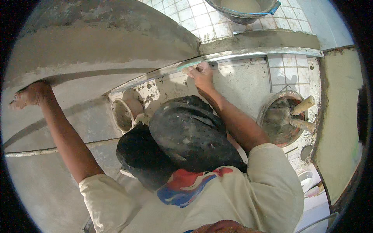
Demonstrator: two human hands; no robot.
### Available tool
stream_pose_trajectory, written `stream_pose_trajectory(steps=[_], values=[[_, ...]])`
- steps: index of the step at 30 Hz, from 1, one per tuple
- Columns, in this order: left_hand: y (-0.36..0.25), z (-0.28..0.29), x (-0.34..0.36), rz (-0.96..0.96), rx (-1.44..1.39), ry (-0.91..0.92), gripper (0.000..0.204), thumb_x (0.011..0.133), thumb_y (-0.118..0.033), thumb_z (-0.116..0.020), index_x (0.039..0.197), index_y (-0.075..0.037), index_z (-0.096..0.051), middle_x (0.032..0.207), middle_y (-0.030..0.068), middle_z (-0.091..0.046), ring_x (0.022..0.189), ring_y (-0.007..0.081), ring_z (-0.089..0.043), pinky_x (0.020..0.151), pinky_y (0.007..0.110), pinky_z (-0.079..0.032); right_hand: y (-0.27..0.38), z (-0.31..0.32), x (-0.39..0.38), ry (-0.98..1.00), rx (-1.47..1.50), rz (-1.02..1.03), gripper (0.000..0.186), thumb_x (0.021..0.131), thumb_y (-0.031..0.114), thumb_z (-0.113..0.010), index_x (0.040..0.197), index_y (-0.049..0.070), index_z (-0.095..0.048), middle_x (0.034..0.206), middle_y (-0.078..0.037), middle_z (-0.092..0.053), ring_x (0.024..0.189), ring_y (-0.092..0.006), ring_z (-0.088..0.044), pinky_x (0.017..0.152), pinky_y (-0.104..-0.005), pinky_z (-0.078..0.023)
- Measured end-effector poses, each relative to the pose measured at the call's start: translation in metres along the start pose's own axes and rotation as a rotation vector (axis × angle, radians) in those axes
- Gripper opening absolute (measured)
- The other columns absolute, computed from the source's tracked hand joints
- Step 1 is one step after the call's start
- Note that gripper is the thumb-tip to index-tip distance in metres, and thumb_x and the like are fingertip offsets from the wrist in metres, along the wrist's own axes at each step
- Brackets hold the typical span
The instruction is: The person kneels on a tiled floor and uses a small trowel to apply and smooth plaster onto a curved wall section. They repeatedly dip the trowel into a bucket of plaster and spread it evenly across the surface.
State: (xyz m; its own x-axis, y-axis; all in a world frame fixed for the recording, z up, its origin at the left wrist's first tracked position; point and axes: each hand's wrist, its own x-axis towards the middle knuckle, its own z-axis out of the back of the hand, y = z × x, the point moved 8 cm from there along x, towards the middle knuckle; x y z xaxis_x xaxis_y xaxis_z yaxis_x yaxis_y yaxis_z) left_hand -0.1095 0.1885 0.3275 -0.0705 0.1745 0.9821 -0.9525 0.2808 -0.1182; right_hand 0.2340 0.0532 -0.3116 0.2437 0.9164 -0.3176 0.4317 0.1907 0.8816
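A long pale metal straightedge (272,51) runs along the foot of the low plastered ledge (264,39) and, at the left, of the curved grey plastered wall (97,42). At a green patch on the bar, my right hand (201,73) is closed, thumb and fingers bent at the near edge. The grip is partly hidden by the hand itself. Far to the left, my left hand (32,95) rests against the grey plaster with its fingers stretched out. It appears to hold nothing.
At my right stands a round tub (264,112) of mortar with two wooden-handled tools (303,105) in it. A small bucket (122,115) is by my knees (186,128) on the left. Beyond the ledge, a dark bucket (237,16) with a blue handle stands on white tiles (194,23).
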Motion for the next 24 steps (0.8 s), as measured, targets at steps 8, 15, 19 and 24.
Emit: stream_pose_trajectory(steps=[8,15,19,24], values=[[-0.007,0.007,0.004,-0.001,-0.017,0.038,0.073,0.110,-0.039,-0.044,0.167,-0.001,-0.021,0.169,0.0256,-0.030,0.149,0.0434,-0.041,0.121,0.058,-0.042,0.047,-0.028,-0.003,-0.172,-0.143,0.259,0.033,0.094,0.013,-0.084,0.104,0.001,-0.054,0.090,-0.007,-0.064,0.080,-0.0163,-0.062,0.074,-0.0374,-0.055],[-0.008,0.005,0.004,-0.006,-0.032,0.070,0.074,0.108,-0.040,-0.044,0.168,-0.006,-0.017,0.169,0.0215,-0.029,0.144,0.0437,-0.047,0.117,0.063,-0.049,0.095,-0.088,-0.043,0.099,-0.229,0.440,0.035,0.095,0.021,-0.082,0.110,0.003,-0.056,0.098,-0.017,-0.066,0.089,-0.0343,-0.068,0.080,-0.0468,-0.054],[-0.006,0.008,0.008,-0.016,-0.071,0.102,0.075,0.107,-0.040,-0.044,0.169,-0.009,-0.015,0.169,0.0191,-0.028,0.141,0.0439,-0.050,0.114,0.065,-0.052,0.076,-0.045,-0.033,-0.091,-0.196,0.337,0.035,0.094,0.019,-0.081,0.110,0.002,-0.055,0.096,-0.017,-0.065,0.087,-0.0336,-0.068,0.080,-0.0457,-0.054],[-0.024,0.009,-0.005,0.088,-0.072,0.084,0.076,0.108,-0.039,-0.043,0.171,-0.011,-0.011,0.171,0.0185,-0.026,0.144,0.0439,-0.048,0.116,0.066,-0.051,0.083,-0.036,-0.014,-0.176,-0.221,0.257,0.033,0.094,0.018,-0.080,0.108,0.002,-0.054,0.092,-0.016,-0.065,0.085,-0.0338,-0.068,0.078,-0.0461,-0.054]])
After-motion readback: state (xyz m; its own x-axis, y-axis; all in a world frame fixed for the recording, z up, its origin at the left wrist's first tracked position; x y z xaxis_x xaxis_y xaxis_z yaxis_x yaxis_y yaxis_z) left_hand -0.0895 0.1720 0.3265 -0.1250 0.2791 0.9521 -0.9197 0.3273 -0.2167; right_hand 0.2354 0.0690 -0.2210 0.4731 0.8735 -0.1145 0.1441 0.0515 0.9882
